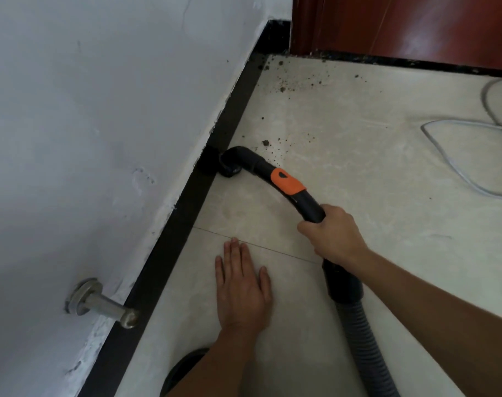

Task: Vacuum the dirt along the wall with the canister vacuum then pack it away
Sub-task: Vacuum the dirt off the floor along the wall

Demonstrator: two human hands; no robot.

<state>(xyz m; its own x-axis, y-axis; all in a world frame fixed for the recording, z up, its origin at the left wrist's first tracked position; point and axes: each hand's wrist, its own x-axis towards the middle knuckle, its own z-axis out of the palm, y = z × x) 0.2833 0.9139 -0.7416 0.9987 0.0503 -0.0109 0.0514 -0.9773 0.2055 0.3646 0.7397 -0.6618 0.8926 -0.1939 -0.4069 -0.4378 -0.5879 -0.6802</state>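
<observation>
My right hand grips the black vacuum handle, which carries an orange slider. Its curved nozzle end touches the black baseboard at the foot of the white wall. The ribbed grey hose runs from the handle down past my right forearm. My left hand lies flat on the tiled floor, fingers straight, apart from the vacuum. Crumbs of dark dirt are scattered along the baseboard beyond the nozzle, up to the corner. The canister itself is out of view.
A metal door stopper juts from the wall at lower left. A red-brown wooden door closes the far corner. A pale cable loops over the floor at right. A dark rounded object shows at the bottom edge.
</observation>
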